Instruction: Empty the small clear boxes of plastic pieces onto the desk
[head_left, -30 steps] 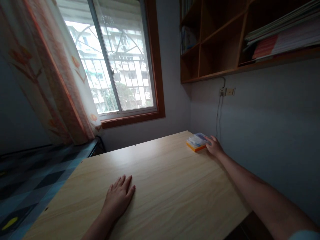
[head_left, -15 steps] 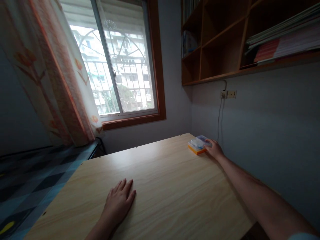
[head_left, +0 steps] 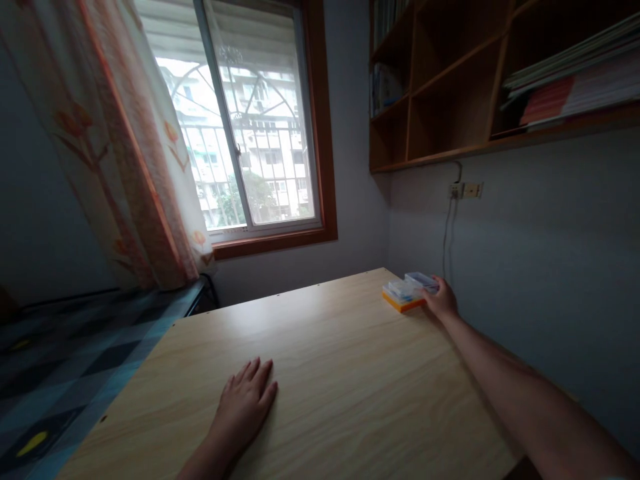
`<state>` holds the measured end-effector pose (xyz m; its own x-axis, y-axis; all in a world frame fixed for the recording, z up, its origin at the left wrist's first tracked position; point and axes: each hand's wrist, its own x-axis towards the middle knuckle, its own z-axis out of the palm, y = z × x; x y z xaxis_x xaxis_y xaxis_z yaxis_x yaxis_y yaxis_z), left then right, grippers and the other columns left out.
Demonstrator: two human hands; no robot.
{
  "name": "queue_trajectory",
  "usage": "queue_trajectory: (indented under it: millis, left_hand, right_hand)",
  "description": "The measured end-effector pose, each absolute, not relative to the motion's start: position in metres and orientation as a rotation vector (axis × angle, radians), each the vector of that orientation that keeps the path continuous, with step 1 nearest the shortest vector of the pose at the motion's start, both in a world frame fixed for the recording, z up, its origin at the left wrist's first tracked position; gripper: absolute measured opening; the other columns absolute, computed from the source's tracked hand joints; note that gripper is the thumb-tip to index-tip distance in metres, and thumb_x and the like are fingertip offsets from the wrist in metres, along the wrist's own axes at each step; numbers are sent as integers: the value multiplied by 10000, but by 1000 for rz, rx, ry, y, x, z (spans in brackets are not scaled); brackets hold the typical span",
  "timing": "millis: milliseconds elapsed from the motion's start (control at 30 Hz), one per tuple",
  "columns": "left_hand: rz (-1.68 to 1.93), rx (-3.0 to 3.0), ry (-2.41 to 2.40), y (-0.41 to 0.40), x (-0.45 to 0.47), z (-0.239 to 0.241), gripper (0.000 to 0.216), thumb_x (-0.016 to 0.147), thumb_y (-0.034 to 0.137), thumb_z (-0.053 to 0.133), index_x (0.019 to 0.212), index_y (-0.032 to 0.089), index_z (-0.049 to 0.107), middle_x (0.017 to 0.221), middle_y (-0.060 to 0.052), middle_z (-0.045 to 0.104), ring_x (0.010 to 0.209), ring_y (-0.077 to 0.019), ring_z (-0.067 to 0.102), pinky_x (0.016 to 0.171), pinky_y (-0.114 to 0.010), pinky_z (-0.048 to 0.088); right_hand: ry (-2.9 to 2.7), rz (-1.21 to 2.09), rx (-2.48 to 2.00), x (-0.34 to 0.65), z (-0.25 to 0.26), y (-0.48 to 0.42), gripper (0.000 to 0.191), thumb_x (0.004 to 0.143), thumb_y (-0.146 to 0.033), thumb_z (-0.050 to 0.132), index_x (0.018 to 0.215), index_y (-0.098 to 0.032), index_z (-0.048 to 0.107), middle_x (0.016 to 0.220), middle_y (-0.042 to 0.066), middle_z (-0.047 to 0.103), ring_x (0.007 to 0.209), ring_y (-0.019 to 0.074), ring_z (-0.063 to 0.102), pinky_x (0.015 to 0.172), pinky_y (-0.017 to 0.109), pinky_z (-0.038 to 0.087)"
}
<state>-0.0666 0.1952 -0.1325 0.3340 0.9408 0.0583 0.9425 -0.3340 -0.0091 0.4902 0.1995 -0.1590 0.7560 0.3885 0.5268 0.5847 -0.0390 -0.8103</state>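
A small box [head_left: 406, 294] with an orange base and a clear lid lies at the far right corner of the light wooden table [head_left: 350, 387]. My right hand [head_left: 441, 299] is stretched out to it, with the fingers curled onto the box's near right side. My left hand [head_left: 246, 405] lies flat on the table near its front edge, palm down and fingers together, with nothing in it.
A wooden wall shelf [head_left: 480, 87] with books and papers hangs above the table on the right. A socket and cable [head_left: 453, 200] sit on the wall behind the box. A window [head_left: 250, 127] and a curtain [head_left: 125, 153] are at the left; a bed with a checked cover [head_left: 75, 360] is beside the table.
The view has shifted slightly, so everything sits a little further right in the picture. My right hand stays on the box and my left hand stays flat on the table.
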Motion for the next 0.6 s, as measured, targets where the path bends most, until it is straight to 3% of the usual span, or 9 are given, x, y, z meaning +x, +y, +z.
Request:
queue_trajectory:
  millis: [167, 333, 433, 600]
  left_hand:
    - [-94, -2556, -1801, 193, -66, -132, 563, 953, 387, 390, 1468, 177, 485, 1559, -132, 395, 1448, -319, 341, 1163, -519, 270]
    - [-406, -2625, -1711, 196, -68, -138, 563, 909, 348, 478, 1429, 135, 512, 1498, -161, 477, 1381, -316, 441, 1142, -488, 345]
    - [-721, -2675, -1549, 194, -67, -142, 522, 925, 328, 458, 1405, 130, 514, 1470, -159, 500, 1365, -297, 454, 1132, -461, 383]
    - [-1089, -2630, -1288, 179, -60, -136, 498, 984, 347, 422, 1456, 190, 407, 1489, -151, 453, 1388, -304, 407, 1138, -512, 371]
  right_hand:
    - [-651, -234, -1494, 480, -138, 179, 759, 688, -490, 621, 1335, -118, 481, 1322, 213, 529, 1164, 338, 547, 1026, 533, 408]
    - [-826, -106, -1268, 434, -116, 163, 767, 761, -492, 622, 1420, -172, 397, 1364, 179, 483, 1071, 247, 618, 949, 471, 500]
    - [-1013, 63, -1164, 380, -107, 154, 735, 793, -440, 646, 1448, -240, 379, 1284, 148, 554, 1008, 210, 648, 866, 387, 549]
    - [-1241, 616, -850, 279, -107, 143, 837, 764, -278, 686, 1491, -330, 275, 1367, 109, 455, 1122, 206, 609, 948, 374, 514]
